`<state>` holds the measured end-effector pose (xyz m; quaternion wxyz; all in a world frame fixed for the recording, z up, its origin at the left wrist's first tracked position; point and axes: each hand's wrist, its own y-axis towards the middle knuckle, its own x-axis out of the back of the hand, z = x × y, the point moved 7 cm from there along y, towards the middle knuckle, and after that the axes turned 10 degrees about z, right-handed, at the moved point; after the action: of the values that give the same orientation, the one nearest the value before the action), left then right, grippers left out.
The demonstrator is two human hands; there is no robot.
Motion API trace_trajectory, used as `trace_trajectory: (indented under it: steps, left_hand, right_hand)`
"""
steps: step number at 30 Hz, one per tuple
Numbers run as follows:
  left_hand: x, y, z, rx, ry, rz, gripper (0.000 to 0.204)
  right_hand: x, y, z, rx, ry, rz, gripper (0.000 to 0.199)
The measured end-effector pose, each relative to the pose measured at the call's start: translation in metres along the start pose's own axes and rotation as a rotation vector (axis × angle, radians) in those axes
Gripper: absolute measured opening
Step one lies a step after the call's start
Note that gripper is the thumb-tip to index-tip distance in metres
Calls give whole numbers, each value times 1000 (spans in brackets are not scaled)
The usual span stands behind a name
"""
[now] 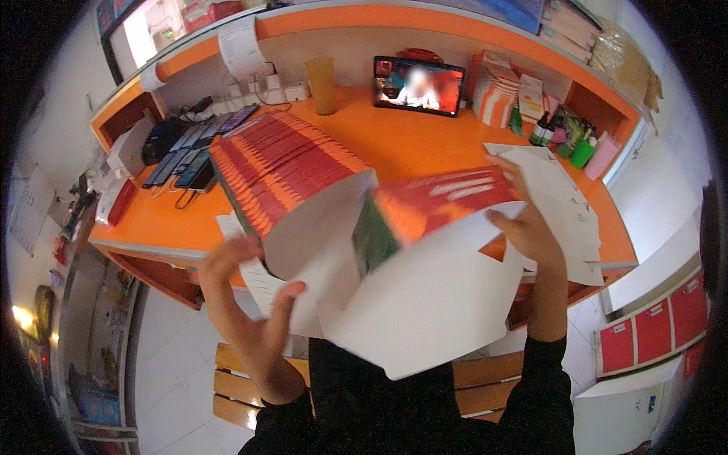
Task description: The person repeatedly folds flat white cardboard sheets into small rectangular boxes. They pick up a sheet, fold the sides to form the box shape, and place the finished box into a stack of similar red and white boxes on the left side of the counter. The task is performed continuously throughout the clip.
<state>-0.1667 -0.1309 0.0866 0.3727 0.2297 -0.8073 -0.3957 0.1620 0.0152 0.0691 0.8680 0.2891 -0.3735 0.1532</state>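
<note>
My right hand (pixel 527 224) pinches the upper right edge of a printed card sheet (pixel 447 303), thumb on one side and fingers behind. Its outer face is red and orange with a green part; the broad white inner side faces me, bent and slightly blurred. My left hand (pixel 246 303) is open, thumb spread away from the fingers. Its fingertips are by the near left corner of a fanned stack of matching red and orange card pieces (pixel 288 167). Whether they touch the stack I cannot tell. White card (pixel 303 258) curves out at the stack's near end.
On the orange desk (pixel 349 121) stand a propped tablet (pixel 419 86), an amber cup (pixel 321 85) and striped cartons (pixel 497 95). Several phones (pixel 193 152) with cables lie at left. White sheets (pixel 550 197) lie at right, near small bottles (pixel 582 154). A slatted wooden bench (pixel 489 379) is below.
</note>
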Motion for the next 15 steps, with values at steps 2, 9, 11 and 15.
trace_trajectory:
  steps: [2,9,11,15]
  left_hand:
    - [1,19,31,-82,20,24,79]
    - [-44,31,103,-159,-36,513,103]
    - [-48,27,102,-191,-10,464,106]
    - [-50,25,103,-138,-114,374,105]
  right_hand:
    - [-33,27,12,-15,101,141,71]
    - [-98,68,37,-142,319,223,66]
    - [-109,68,35,-163,294,215,62]
    - [-110,73,21,-101,211,186,58]
